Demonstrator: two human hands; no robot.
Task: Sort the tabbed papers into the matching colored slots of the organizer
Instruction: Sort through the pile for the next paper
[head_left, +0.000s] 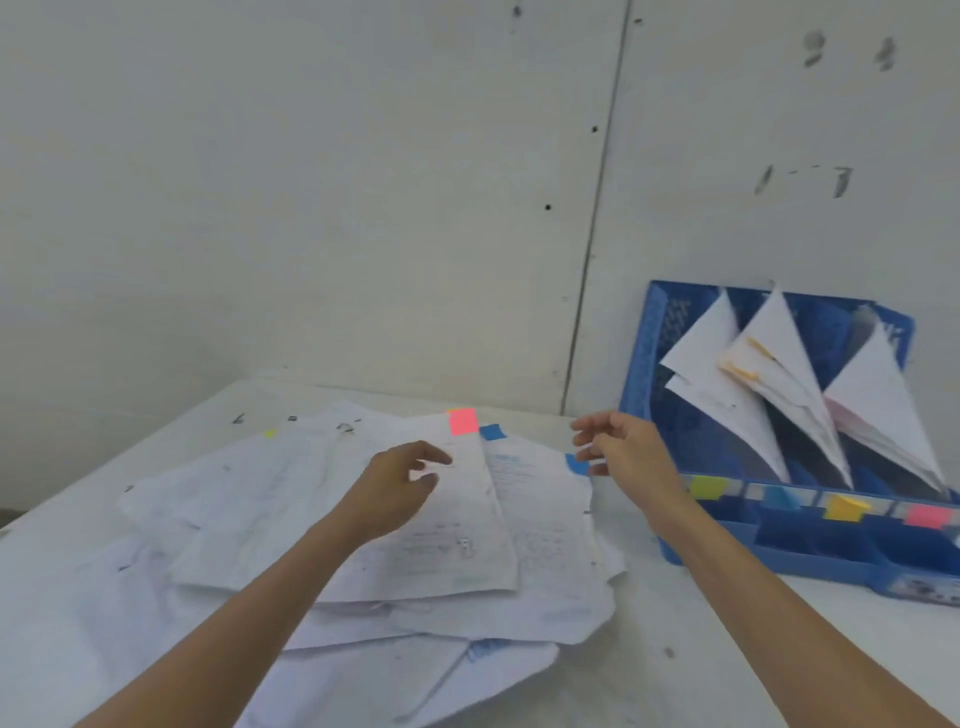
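Papers (415, 551) lie fanned in a loose heap on a white, scuffed surface (675, 654) at lower centre of the frame, in the corner of a room with pale panel walls (311, 208). A dark seam (597, 234) runs down the wall right of centre, and the faint grey scrawls (831, 179) at upper right cannot be read.

The top sheet (467, 519) carries a pink tab (462, 422) at its far edge. Beside it a blue tab (491, 431) shows on a lower sheet, and a yellow-green tab (269, 433) peeks out at left. Handwriting covers the sheets but is too blurred to read.

At right stands the blue organizer (649, 338) with sorted sheets (769, 364) upright in its slots. Its front rail bears a green label (706, 487), a blue label (776, 496), a yellow label (844, 506) and a pink label (927, 515).

My left hand (400, 483) is over the top sheet, fingers (436, 455) loosely curled and apart, pinching nothing. My right hand (623, 452) hangs between heap and organizer, its fingers relaxed, spread and empty.
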